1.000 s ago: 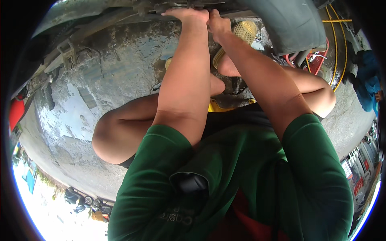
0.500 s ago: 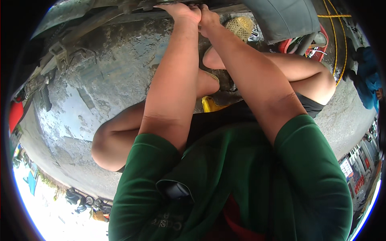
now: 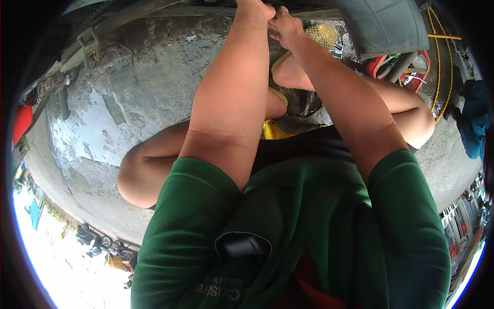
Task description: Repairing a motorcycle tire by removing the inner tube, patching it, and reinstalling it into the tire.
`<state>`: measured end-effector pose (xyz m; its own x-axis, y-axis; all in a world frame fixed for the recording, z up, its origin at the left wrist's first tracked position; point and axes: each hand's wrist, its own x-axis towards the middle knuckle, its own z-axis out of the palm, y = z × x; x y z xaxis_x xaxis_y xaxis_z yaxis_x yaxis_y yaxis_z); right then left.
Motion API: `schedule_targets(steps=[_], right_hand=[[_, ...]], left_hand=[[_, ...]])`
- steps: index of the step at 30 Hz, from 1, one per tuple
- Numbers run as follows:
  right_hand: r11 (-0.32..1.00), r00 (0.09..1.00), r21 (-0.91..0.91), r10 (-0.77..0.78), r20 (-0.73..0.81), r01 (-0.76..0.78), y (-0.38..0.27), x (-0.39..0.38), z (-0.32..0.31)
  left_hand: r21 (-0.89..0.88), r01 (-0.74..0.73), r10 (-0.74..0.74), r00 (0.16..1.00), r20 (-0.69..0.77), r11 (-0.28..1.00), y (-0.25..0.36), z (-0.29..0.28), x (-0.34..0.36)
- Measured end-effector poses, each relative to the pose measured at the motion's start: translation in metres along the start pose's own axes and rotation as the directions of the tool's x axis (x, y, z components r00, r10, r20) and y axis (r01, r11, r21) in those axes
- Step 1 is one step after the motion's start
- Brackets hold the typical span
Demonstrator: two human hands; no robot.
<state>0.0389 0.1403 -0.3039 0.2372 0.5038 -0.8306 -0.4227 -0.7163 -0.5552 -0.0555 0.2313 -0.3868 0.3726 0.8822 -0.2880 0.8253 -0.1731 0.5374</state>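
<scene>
Both my arms reach far forward, to a dark, dirty vehicle part (image 3: 206, 10) along the top edge. My left hand (image 3: 256, 7) is cut off by the picture's upper rim, so its fingers and anything in them are hidden. Just right of it is my right hand (image 3: 286, 27), its fingers apart and slightly bent, close to the left wrist. I make out nothing in the right hand. Beside it rises a large, dark grey, rounded piece that looks like a tyre (image 3: 383, 26).
I sit on worn, wet concrete (image 3: 154, 77), legs bent, a tan perforated clog (image 3: 322, 36) near the right hand. A red basket (image 3: 424, 64) holds tools. Yellow cord (image 3: 438, 77) hangs at right, near a person in blue (image 3: 474, 121). Something yellow (image 3: 278, 131) lies between my legs. Motorbikes (image 3: 105, 242) stand behind.
My left hand has slid farther up, its spread fingers leaving the picture. My right hand has come slightly away from it, and its fingers are now more apart. The whole view has shifted a little.
</scene>
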Motion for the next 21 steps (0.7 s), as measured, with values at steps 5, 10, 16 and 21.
schedule_targets(steps=[5, 10, 16, 21], right_hand=[[0.998, 1.0, -0.061, 0.009, 0.018, -0.008, -0.004, -0.01, 0.0], [0.995, 0.999, -0.098, 0.021, 0.036, -0.018, -0.008, -0.015, 0.004], [0.994, 0.991, -0.003, 0.108, 0.085, -0.108, -0.026, -0.009, 0.012], [0.99, 0.99, -0.085, 0.12, 0.079, -0.113, -0.023, -0.013, 0.023]], left_hand=[[0.018, 0.011, -0.013, 0.992, 0.126, 1.0, 0.02, -0.038, -0.011], [-0.11, -0.181, 0.162, 0.973, -0.163, 0.977, 0.048, -0.051, 0.016], [-0.325, -0.398, 0.263, 0.884, -0.388, 0.858, 0.065, -0.055, 0.043], [-0.532, -0.354, 0.201, 0.925, -0.324, 0.769, 0.059, -0.061, 0.029]])
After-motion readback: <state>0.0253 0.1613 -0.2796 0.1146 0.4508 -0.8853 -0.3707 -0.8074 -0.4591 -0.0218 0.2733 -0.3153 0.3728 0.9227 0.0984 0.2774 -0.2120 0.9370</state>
